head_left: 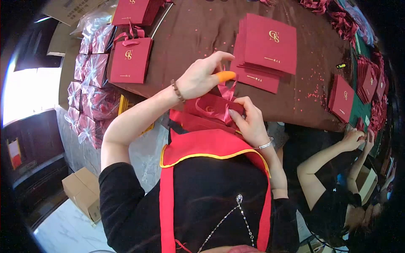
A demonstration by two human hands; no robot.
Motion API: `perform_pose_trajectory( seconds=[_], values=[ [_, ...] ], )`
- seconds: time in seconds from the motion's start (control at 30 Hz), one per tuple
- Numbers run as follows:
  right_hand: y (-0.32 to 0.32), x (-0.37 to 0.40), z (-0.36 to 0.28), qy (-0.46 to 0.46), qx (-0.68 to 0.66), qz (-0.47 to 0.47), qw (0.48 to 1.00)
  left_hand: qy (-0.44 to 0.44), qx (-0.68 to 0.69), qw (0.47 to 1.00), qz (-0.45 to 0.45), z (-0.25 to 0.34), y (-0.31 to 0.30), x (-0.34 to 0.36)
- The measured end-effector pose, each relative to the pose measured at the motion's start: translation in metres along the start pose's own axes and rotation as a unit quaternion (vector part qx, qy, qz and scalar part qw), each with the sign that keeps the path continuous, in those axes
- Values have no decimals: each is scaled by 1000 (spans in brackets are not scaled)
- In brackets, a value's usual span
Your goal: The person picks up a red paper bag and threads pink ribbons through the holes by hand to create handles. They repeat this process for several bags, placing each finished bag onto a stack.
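My left hand [202, 78] is above a dark red paper bag, with an orange cover on its thumb. The thumb and forefinger are apart, close to a loop of red ribbon [228, 90]. My right hand [249, 122] grips the bag [215, 105] at its right end, the thumb on the near face and the fingers behind. The bag is held at the table edge in front of my red apron, and a ribbon handle hangs across its gold lettering. Just beyond lies a stack of flat red bags [270, 44] with gold print.
More red bags [130, 61] with ribbon handles stand at the left of the brown-covered table [190, 29]. Plastic-wrapped bundles [95, 69] are piled beside it. At the right are further bag stacks [341, 99] and a co-worker's hands [356, 139]. A cardboard box [84, 194] sits lower left.
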State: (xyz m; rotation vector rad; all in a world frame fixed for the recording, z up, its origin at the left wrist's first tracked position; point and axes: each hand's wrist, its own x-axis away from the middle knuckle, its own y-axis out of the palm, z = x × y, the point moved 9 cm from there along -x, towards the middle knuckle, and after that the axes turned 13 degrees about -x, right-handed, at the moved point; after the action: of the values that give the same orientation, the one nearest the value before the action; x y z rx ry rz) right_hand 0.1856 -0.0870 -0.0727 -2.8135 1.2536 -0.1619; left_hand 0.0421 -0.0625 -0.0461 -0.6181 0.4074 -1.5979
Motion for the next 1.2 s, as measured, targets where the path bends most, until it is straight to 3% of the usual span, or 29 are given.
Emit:
perform_pose_trajectory(
  seconds=[0.1,0.17,0.23,0.27,0.33,0.47,0.5,0.6,0.7,0.77,0.83,0.9,1.0,1.03,1.07,1.13,1.2],
  values=[
    [2,-1,4,-7,4,-19,1000,45,-141,987,-57,14,11,-8],
    [6,-2,5,-23,20,-34,999,24,-101,990,-97,13,21,-12],
    [2,-2,11,-14,-41,8,999,37,-74,991,-102,11,26,-15],
    [6,-2,24,45,-119,-20,992,36,-75,991,-103,10,25,-16],
    [5,-4,31,32,-133,-23,990,-12,-29,989,-144,7,28,-17],
    [13,-6,8,43,-125,-79,988,114,-110,987,-19,6,-13,-53],
    [11,-5,9,13,-73,-82,994,37,-153,985,-64,11,-25,-55],
    [10,-6,-1,32,-115,-87,989,4,-152,985,-81,12,-27,-57],
    [10,-6,15,26,-154,-61,986,3,-107,992,-73,5,-27,-58],
    [7,-5,23,49,-184,-22,981,-7,130,991,-4,-8,-46,-53],
    [4,-6,33,55,-302,1,952,71,144,978,132,-7,-80,-31],
    [-6,-11,25,50,-352,41,934,-43,219,961,161,-39,-84,-6],
    [-12,-18,26,74,-396,70,912,-39,340,940,-1,-64,-39,30],
    [-11,-20,28,78,-400,73,910,-3,149,989,1,-52,-32,39],
    [-11,-23,18,69,-362,72,927,-101,249,960,-82,-60,-7,51],
    [-9,-26,14,62,-295,47,952,-73,302,947,-81,-43,-2,60],
    [-6,-26,24,97,-346,56,931,-74,281,955,-56,-39,-7,67]
  ],
)
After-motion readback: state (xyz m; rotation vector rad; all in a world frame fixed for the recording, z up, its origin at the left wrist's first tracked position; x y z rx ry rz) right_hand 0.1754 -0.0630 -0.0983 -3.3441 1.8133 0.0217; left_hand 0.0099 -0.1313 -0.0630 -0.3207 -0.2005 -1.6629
